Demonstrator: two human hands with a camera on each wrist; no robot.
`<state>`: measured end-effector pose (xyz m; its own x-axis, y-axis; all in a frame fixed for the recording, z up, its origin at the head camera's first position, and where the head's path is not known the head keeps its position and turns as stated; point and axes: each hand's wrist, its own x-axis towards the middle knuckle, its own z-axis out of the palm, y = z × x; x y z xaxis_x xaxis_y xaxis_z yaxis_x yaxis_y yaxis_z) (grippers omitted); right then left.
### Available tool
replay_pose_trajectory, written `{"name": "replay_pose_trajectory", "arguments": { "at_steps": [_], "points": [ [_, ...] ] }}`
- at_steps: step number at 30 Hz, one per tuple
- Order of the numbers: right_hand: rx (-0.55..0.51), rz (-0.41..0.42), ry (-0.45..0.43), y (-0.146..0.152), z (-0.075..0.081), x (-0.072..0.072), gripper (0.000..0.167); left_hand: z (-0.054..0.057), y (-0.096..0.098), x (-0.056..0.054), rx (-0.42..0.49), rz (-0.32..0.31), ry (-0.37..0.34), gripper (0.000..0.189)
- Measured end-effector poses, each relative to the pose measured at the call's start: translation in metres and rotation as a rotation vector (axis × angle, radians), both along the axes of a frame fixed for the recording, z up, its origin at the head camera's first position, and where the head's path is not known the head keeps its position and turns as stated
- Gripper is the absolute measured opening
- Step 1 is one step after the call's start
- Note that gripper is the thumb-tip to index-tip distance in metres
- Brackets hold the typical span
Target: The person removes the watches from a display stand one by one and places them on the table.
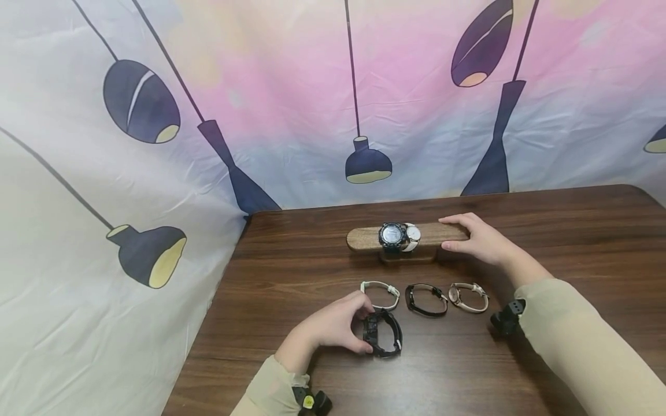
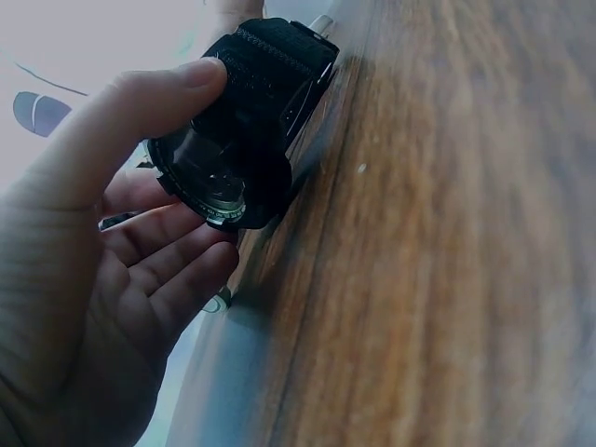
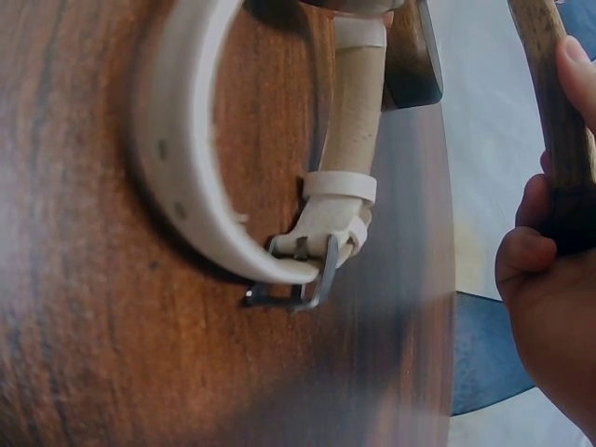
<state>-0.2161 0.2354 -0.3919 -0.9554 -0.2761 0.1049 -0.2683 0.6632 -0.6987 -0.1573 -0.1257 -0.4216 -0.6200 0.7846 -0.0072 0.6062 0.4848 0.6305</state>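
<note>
My left hand (image 1: 337,325) holds a chunky black watch (image 1: 397,332) between thumb and fingers, its band forming a closed loop on its side. In the left wrist view the thumb lies along the top of the black watch (image 2: 265,93), with the fingers at its round face. At the back, my right hand (image 1: 483,240) grips the right end of a wooden watch stand (image 1: 436,233), thumb in front and fingers behind. The stand's bar carries a dark digital watch (image 1: 391,235) and, against it, a white-strapped watch (image 1: 413,233).
Between the hands lie a white-banded watch (image 1: 396,299), a slim black watch (image 1: 429,314) and a pale-strapped watch (image 1: 454,294), all buckled into loops on the brown wooden table (image 1: 291,266). A printed cloth (image 1: 302,115) hangs behind the table and along its left side.
</note>
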Motion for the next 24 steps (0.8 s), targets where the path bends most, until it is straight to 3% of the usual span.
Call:
{"name": "replay_pose_trajectory", "arguments": {
  "at_steps": [6, 12, 24],
  "points": [
    [0.009, 0.001, -0.004, 0.000, 0.000, -0.001, 0.064, 0.000, -0.002, -0.001, 0.015, -0.005, -0.010, 0.056],
    [0.006, 0.003, -0.002, 0.000, -0.001, 0.000, 0.063, 0.003, -0.006, -0.007, 0.114, 0.003, -0.049, 0.061],
    [0.000, -0.003, -0.010, 0.000, -0.001, -0.001, 0.064, 0.012, -0.016, -0.021, 0.263, 0.100, -0.001, 0.058]
  ]
}}
